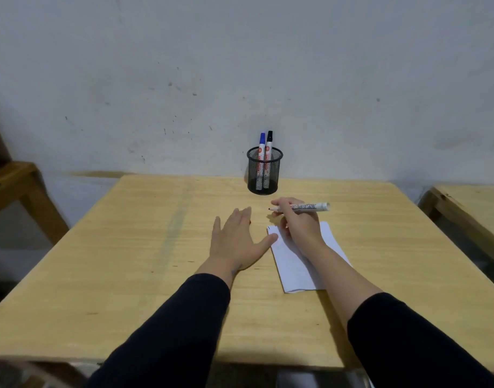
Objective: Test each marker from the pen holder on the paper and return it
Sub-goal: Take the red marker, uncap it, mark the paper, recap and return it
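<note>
A black mesh pen holder (pixel 264 172) stands at the table's far edge against the wall. In it are a blue-capped marker (pixel 261 152) and a black-capped marker (pixel 268 151), both upright. My right hand (pixel 297 228) grips an uncapped red-tipped marker (pixel 307 207), held almost level above the far end of the white paper (pixel 293 264), tip pointing left. A short dark mark shows at the paper's far left corner. My left hand (pixel 237 242) lies flat on the wood, fingers apart, thumb touching the paper's left edge. A small red thing peeks out by its fingers.
The wooden table (pixel 128 261) spreads wide to the left of the hands. A second wooden table (pixel 469 208) stands close on the right, and a wooden chair or frame (pixel 19 189) on the left. The wall is directly behind the holder.
</note>
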Motion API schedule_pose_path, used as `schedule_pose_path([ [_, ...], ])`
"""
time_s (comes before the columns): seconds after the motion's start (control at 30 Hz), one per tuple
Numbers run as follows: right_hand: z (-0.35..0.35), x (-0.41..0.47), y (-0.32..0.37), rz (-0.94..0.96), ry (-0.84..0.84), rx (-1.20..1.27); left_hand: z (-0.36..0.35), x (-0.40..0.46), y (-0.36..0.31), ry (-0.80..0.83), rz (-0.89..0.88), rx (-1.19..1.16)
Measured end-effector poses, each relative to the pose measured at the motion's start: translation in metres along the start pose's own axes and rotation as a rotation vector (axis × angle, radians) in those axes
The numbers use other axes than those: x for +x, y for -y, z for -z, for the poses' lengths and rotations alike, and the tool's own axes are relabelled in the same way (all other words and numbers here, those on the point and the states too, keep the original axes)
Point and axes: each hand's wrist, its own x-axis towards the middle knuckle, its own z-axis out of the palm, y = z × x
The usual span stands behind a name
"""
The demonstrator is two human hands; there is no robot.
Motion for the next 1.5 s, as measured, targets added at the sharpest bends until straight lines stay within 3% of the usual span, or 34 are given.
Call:
schedule_pose_path([
  [0.17, -0.001, 0.001, -0.002, 0.074, -0.054, -0.120, 0.001, 0.003, 0.000, 0.020, 0.023, 0.025],
  [0.4, -0.002, 0.000, -0.003, 0.010, -0.064, -0.195, 0.003, 0.002, -0.001, 0.016, 0.012, 0.040],
  [0.9, -0.003, 0.004, -0.010, 0.068, -0.040, -0.367, 0.002, 0.003, -0.001, 0.021, 0.020, 0.048],
  [1.17, 0.002, 0.006, -0.005, 0.034, -0.107, -0.144, 0.003, 0.003, 0.000, 0.027, 0.040, -0.051],
  [1.33, 0.000, 0.007, 0.001, -0.066, -0.103, 0.039, 0.014, 0.007, 0.005, -0.085, 0.084, -0.119],
  [1.5, 0.000, 0.005, 0.007, -0.020, -0.097, -0.030, 0.016, 0.008, 0.006, -0.160, 0.074, -0.096],
])
